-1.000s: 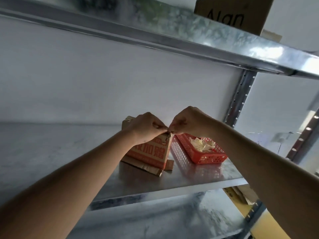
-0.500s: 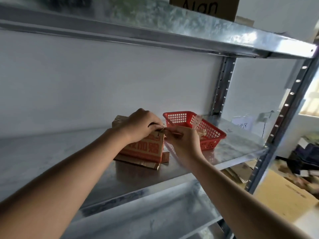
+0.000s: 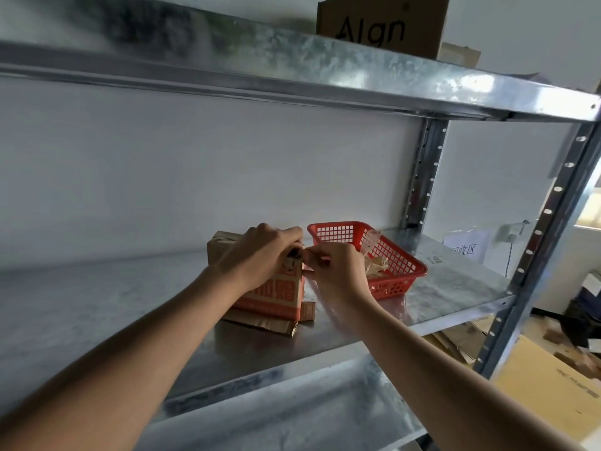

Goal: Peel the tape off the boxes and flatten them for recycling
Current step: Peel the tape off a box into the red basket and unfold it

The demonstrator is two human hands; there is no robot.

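A small cardboard box with orange print stands on the metal shelf, its bottom flaps splayed out under it. My left hand grips the box's top edge. My right hand pinches at the box's top right corner, where a strip of clear tape appears to run; the tape itself is hard to make out. Both hands meet at that corner.
A red plastic basket with crumpled tape scraps sits just right of the box. A brown carton stands on the upper shelf. Shelf uprights rise at the right. Flattened cardboard lies on the floor below right.
My right hand has shifted from above the box corner to its right side, still pinching there. The head view has swung right and down, showing more of the basket and floor.
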